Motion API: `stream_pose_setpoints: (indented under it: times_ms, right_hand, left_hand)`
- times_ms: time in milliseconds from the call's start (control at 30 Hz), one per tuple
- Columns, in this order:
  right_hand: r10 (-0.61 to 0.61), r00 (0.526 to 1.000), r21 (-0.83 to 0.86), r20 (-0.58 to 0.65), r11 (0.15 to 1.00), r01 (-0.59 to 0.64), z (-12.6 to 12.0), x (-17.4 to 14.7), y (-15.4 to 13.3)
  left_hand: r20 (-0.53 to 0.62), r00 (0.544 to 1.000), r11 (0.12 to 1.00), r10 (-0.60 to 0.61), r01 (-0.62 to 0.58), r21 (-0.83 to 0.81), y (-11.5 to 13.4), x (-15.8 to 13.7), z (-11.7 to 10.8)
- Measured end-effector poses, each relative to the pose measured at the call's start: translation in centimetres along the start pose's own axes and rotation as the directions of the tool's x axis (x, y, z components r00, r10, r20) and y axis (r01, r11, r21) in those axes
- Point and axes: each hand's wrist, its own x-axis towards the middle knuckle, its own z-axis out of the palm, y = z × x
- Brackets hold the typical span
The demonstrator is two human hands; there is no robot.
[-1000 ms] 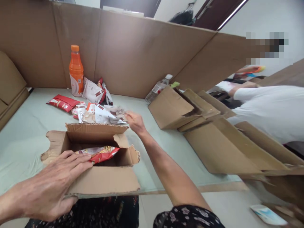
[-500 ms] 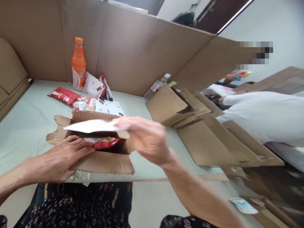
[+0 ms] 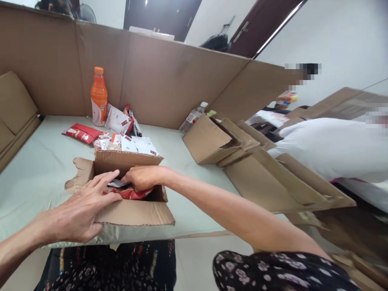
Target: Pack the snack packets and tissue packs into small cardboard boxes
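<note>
An open small cardboard box (image 3: 136, 212) stands at the table's front, its flaps spread. My right hand (image 3: 142, 178) reaches down inside it, fingers closed at the edge of a white packet (image 3: 117, 183); part of the fingertips is hidden. Below that hand lies a red snack packet (image 3: 131, 195) in the box. My left hand (image 3: 81, 206) rests over the box's left front side, fingers apart, with the fingertips above the contents. Behind the box are several white sachets (image 3: 145, 145) and a red packet (image 3: 81, 133).
An orange drink bottle (image 3: 99, 99) stands by the tall cardboard wall (image 3: 169, 76). To the right are a clear bottle (image 3: 194, 117) and cardboard compartments (image 3: 209, 139). Beyond them is a person in a white sleeve (image 3: 327, 145).
My right hand has gone down and left into the box with the white packet, which it held above the opening before. My left fingers have lifted and spread. The view has shifted slightly.
</note>
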Motion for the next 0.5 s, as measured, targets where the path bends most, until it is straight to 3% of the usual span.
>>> stream_pose_setpoints:
  times_ms: [100,200,267,333,400,433,467,500]
  right_hand:
    - [-0.114,0.993,0.139,-0.02,0.984,0.116,0.7,0.4,0.4]
    - [-0.166,0.966,0.239,-0.199,0.948,0.212,1.7,-2.2,0.5]
    - [-0.14,0.881,0.308,-0.451,0.903,0.301,2.2,-5.1,1.2]
    - [0.039,0.715,0.383,-0.698,0.864,0.326,2.5,-7.6,3.2]
    - [0.3,0.536,0.466,-0.789,0.861,0.204,2.8,-8.1,6.2]
    - [0.4,0.479,0.498,-0.781,0.862,0.091,3.0,-7.6,8.0]
    - [0.481,0.471,0.523,-0.739,0.851,-0.05,3.4,-6.5,9.8]
    - [0.534,0.512,0.519,-0.673,0.834,-0.188,3.8,-5.1,11.5]
  left_hand:
    - [0.06,0.997,0.999,-0.042,0.04,0.035,0.0,0.1,-0.1]
    - [0.087,0.995,0.998,-0.043,0.039,0.049,-0.2,0.1,0.1]
    - [0.063,0.998,0.999,-0.025,0.022,0.047,-0.7,-0.1,0.5]
    - [0.023,1.0,0.998,0.01,-0.011,0.057,-1.5,-0.6,1.2]
    - [-0.039,0.998,0.994,0.043,-0.039,0.098,-2.6,-1.3,2.2]
    - [-0.073,0.996,0.99,0.055,-0.045,0.131,-3.3,-1.7,2.9]
    - [-0.101,0.993,0.984,0.064,-0.046,0.174,-4.1,-1.9,3.6]
    - [-0.119,0.99,0.974,0.07,-0.042,0.224,-5.1,-2.1,4.4]
